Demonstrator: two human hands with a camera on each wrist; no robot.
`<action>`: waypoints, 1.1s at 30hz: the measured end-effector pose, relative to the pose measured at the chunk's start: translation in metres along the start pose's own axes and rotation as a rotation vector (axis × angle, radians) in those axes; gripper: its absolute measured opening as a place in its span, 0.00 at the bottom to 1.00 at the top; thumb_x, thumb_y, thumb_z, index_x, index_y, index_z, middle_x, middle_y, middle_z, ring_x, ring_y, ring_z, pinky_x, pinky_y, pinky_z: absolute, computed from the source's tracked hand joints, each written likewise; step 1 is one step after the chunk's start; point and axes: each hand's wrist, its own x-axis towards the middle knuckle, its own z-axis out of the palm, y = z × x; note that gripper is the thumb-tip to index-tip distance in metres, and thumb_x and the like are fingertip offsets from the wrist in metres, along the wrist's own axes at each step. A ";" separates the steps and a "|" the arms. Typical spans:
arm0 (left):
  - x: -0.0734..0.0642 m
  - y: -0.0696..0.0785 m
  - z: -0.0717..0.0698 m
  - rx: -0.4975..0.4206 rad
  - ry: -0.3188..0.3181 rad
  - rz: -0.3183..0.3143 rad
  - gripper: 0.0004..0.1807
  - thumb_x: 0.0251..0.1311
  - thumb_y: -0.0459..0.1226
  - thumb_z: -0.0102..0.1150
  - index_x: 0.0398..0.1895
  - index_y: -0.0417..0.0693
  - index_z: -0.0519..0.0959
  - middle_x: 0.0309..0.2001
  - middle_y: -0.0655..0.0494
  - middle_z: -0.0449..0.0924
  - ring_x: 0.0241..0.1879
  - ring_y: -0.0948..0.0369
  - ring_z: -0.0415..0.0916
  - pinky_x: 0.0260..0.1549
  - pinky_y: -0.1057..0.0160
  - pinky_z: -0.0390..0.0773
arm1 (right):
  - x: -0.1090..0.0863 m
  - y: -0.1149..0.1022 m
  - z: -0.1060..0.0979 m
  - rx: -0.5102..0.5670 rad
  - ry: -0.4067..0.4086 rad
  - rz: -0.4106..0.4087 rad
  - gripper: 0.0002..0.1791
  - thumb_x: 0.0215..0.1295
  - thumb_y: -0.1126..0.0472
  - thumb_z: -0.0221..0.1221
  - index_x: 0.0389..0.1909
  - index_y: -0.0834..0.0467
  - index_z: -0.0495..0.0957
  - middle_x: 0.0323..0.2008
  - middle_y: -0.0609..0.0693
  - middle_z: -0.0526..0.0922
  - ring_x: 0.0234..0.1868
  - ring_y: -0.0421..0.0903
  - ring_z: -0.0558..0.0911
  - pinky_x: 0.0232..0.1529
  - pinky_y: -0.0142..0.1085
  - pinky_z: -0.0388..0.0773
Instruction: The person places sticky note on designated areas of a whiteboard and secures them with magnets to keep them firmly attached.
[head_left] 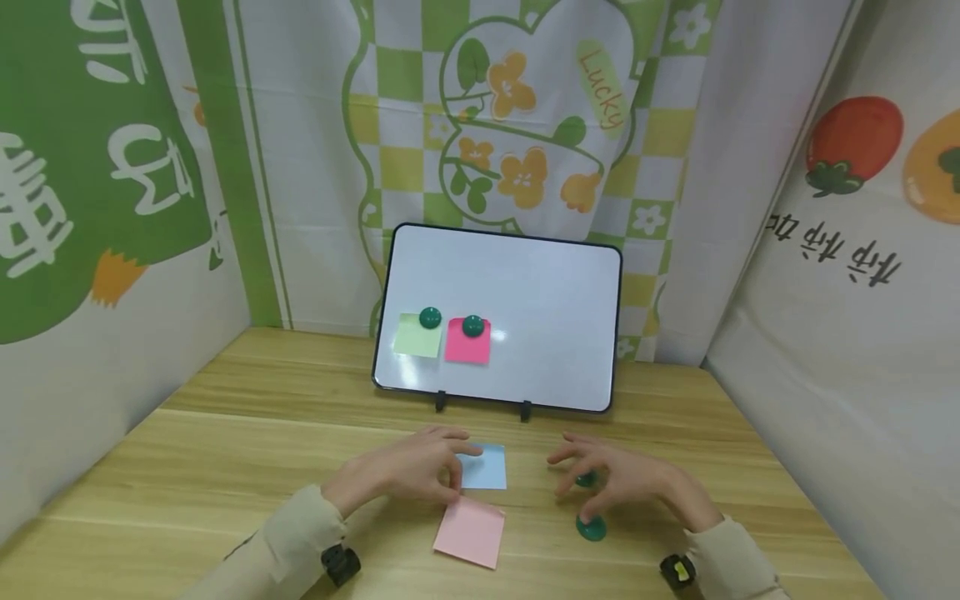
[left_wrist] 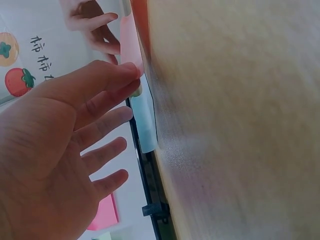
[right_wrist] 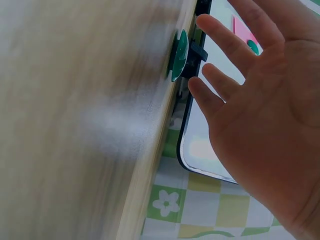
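My left hand [head_left: 416, 467] pinches the upper left corner of a light pink sticky note [head_left: 470, 533] between thumb and index finger; the left wrist view shows this pinch from the side. Just beyond lies a light blue sticky note [head_left: 487, 468], partly under the hand's fingers. Over on the right, my right hand [head_left: 618, 479] hovers above two green round magnets with its fingers spread. Its thumb tip touches or nearly touches the nearer magnet [head_left: 592, 528]. The farther magnet [head_left: 585, 478] is partly hidden under the hand; one magnet [right_wrist: 180, 56] shows in the right wrist view.
A whiteboard [head_left: 547, 333] leans on small black stands [head_left: 526, 410] at the back of the wooden table [head_left: 262, 467]. On it, green magnets [head_left: 430, 317] hold a pale green note [head_left: 417, 337] and a bright pink note [head_left: 467, 350]. Printed curtains [head_left: 307, 167] surround the table.
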 end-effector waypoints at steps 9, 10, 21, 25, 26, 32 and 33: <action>0.002 -0.002 0.003 -0.006 -0.002 0.005 0.05 0.58 0.44 0.67 0.26 0.60 0.86 0.68 0.58 0.74 0.75 0.49 0.57 0.74 0.42 0.53 | -0.010 0.001 0.001 0.021 -0.017 0.004 0.21 0.54 0.50 0.72 0.50 0.45 0.85 0.72 0.58 0.65 0.77 0.72 0.42 0.66 0.77 0.40; 0.002 -0.002 0.003 -0.006 -0.002 0.006 0.05 0.58 0.44 0.66 0.26 0.60 0.86 0.68 0.58 0.74 0.75 0.49 0.57 0.74 0.42 0.53 | -0.011 0.001 0.001 0.027 -0.020 0.004 0.21 0.53 0.50 0.72 0.51 0.45 0.85 0.73 0.58 0.65 0.76 0.72 0.42 0.66 0.78 0.40; 0.001 -0.003 0.002 -0.013 0.004 0.016 0.04 0.58 0.42 0.67 0.26 0.58 0.87 0.67 0.56 0.74 0.74 0.47 0.58 0.74 0.42 0.55 | -0.018 0.000 0.004 0.050 -0.047 0.058 0.23 0.53 0.50 0.73 0.52 0.43 0.84 0.74 0.55 0.64 0.77 0.71 0.39 0.66 0.77 0.39; 0.001 -0.003 0.002 -0.017 0.000 0.017 0.04 0.58 0.43 0.67 0.26 0.59 0.86 0.67 0.56 0.74 0.74 0.47 0.57 0.74 0.42 0.54 | -0.019 -0.001 0.005 0.057 -0.063 0.069 0.23 0.53 0.50 0.72 0.52 0.43 0.84 0.74 0.55 0.64 0.77 0.70 0.39 0.66 0.77 0.39; 0.001 -0.003 0.002 -0.018 -0.001 0.015 0.04 0.58 0.43 0.67 0.26 0.59 0.86 0.67 0.56 0.74 0.75 0.47 0.57 0.74 0.42 0.54 | -0.019 -0.001 0.005 0.062 -0.066 0.069 0.23 0.53 0.51 0.72 0.52 0.43 0.84 0.74 0.55 0.63 0.77 0.71 0.39 0.66 0.77 0.39; 0.001 -0.003 0.001 -0.015 -0.001 0.012 0.04 0.57 0.43 0.68 0.26 0.60 0.86 0.67 0.57 0.74 0.74 0.47 0.58 0.73 0.41 0.55 | -0.022 0.000 0.003 0.081 -0.068 0.076 0.22 0.51 0.53 0.73 0.50 0.44 0.85 0.74 0.57 0.62 0.77 0.71 0.40 0.68 0.76 0.37; 0.001 -0.002 0.001 -0.015 -0.002 0.011 0.04 0.57 0.43 0.68 0.26 0.60 0.86 0.67 0.57 0.74 0.75 0.47 0.58 0.73 0.41 0.55 | -0.022 0.000 0.003 0.081 -0.068 0.076 0.23 0.50 0.53 0.73 0.50 0.44 0.85 0.75 0.57 0.62 0.77 0.71 0.40 0.68 0.76 0.37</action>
